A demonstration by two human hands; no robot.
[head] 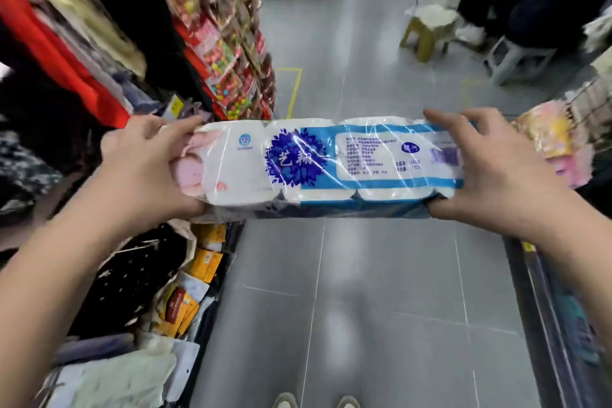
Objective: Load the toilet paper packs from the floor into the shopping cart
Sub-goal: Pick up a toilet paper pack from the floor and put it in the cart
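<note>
Head view shows the left hand (145,162) at nine o'clock and right hand (490,169) at three o'clock clamping the toilet paper pack (331,166) by its ends, level above the floor (364,308), likely for carrying; no cart visible.

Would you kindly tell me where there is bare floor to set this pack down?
The grey tiled floor is bare below the pack, between the left shelf's boxes and the right-hand rack. Another bare strip runs ahead beside the snack display. It is crowded around the stools.
</note>
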